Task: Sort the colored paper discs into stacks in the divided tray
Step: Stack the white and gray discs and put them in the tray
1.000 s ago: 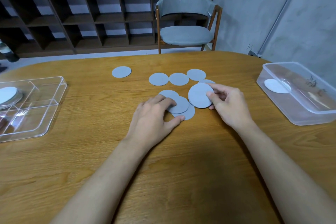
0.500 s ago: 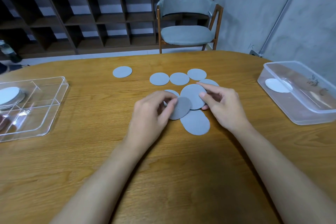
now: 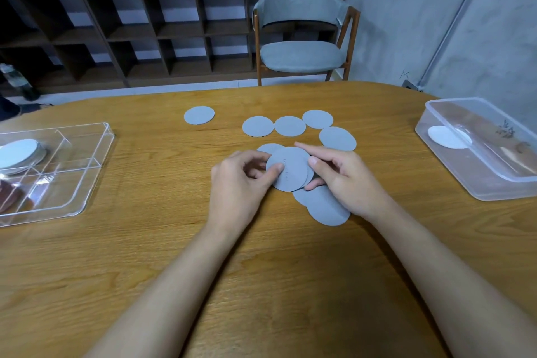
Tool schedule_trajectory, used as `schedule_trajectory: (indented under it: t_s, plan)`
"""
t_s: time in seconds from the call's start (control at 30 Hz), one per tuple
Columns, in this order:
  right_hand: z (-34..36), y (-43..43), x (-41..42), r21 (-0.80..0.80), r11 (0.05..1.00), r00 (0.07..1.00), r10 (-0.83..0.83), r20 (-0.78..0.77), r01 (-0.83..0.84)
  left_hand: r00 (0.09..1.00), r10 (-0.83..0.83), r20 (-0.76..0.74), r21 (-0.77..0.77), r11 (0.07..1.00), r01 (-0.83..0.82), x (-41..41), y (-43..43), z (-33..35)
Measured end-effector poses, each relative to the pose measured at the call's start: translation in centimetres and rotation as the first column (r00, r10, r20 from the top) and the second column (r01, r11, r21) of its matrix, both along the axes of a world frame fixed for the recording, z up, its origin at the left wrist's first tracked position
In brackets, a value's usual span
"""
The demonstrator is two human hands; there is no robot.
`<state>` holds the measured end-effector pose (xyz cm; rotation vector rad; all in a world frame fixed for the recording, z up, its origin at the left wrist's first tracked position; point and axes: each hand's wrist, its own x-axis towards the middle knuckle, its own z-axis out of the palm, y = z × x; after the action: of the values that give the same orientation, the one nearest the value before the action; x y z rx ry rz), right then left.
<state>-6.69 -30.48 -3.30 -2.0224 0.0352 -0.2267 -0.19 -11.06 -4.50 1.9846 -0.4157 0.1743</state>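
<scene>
Several grey paper discs lie on the wooden table. My left hand (image 3: 239,183) pinches a small stack of grey discs (image 3: 289,168) at its left edge, thumb on top. My right hand (image 3: 345,180) holds the same stack from the right, fingers under it and forefinger along its far rim. Another grey disc (image 3: 328,206) lies flat below the stack, partly under my right hand. Loose grey discs (image 3: 289,126) lie in a row further back, one (image 3: 199,115) apart at the left. The clear divided tray (image 3: 87,183) sits at the left with a white disc stack (image 3: 17,154) and brown discs (image 3: 8,197).
A clear plastic tub (image 3: 494,183) at the right edge of the table holds one white disc (image 3: 446,136). A grey chair (image 3: 302,55) stands beyond the table's far edge, with dark shelves behind it.
Both hands have gathered grey discs off the table into one small stack held between them. One disc that was under the pile now lies bare on the table below the hands.
</scene>
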Motion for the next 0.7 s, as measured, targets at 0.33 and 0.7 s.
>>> schedule_trajectory:
  t_s: [0.33,0.7]
  plan:
    - [-0.2,-1.2,0.4,-0.103,0.979,0.980,-0.165,0.115,0.177,0.987,-0.070,0.143,0.047,0.997,0.064,-0.8,-0.6,-0.2]
    - [-0.8,-2.8,1.0,-0.091,0.959,0.959,-0.259,0.112,0.270,0.795,-0.578,0.183,0.502,0.750,0.431,-2.3,-1.6,-1.2]
